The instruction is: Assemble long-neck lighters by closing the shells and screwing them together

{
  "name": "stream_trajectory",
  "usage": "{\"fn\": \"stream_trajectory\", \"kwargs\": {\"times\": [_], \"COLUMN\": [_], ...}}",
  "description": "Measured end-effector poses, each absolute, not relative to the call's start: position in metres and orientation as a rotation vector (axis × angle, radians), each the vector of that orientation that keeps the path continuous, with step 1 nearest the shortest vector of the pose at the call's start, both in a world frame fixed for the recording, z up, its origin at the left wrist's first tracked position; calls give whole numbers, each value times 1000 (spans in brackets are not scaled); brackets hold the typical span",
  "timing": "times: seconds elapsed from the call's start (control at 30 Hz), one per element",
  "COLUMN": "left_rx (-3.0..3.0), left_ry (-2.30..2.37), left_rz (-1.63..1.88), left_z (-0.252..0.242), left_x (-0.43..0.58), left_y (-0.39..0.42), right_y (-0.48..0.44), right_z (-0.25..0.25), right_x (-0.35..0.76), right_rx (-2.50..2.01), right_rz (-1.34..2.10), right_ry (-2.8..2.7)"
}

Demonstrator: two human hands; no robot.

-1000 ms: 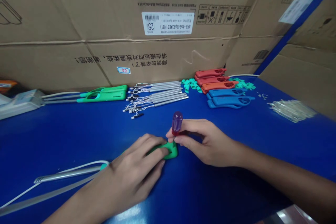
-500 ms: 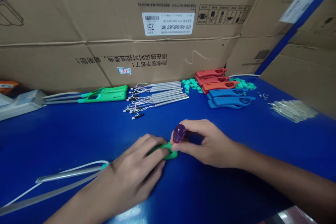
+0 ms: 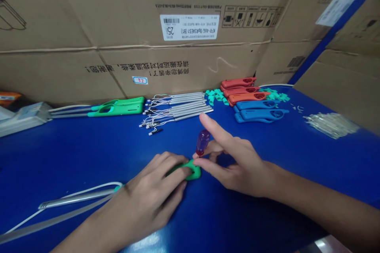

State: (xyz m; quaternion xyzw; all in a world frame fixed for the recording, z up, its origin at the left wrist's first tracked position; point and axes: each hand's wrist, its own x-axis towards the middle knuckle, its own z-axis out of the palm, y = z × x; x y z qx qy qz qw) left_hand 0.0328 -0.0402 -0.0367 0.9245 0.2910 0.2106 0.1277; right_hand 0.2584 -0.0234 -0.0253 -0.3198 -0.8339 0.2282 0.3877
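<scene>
At edge of casing (image 3: pixel 195 172), screwdriver (image 3: pixel 203 141), perhaps touching

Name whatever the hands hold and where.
The right hand pinches the purple screwdriver near its red collar; the left hand holds the green casing behind its exposed end.

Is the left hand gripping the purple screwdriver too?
No, the left hand is on the green casing, while only the right hand holds the purple screwdriver.
</scene>
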Motion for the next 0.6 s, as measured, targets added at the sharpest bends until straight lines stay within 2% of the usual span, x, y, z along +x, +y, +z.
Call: {"fn": "stream_trajectory", "kwargs": {"times": [0.13, 0.47, 0.6], "left_rx": [2692, 2710, 2713], "left_ry": [845, 859, 869], "left_rz": [618, 612, 606], "left_z": [-36, -37, -35], "left_x": [33, 34, 34], "left_y": [-40, -40, -42], "right_y": [-22, -19, -21], "right_z": [-27, -12, -7], "right_x": [259, 261, 262], "right_rx": [-774, -480, -504], "right_rz": [460, 453, 401], "right_ry": [-2177, -2082, -2005]}}
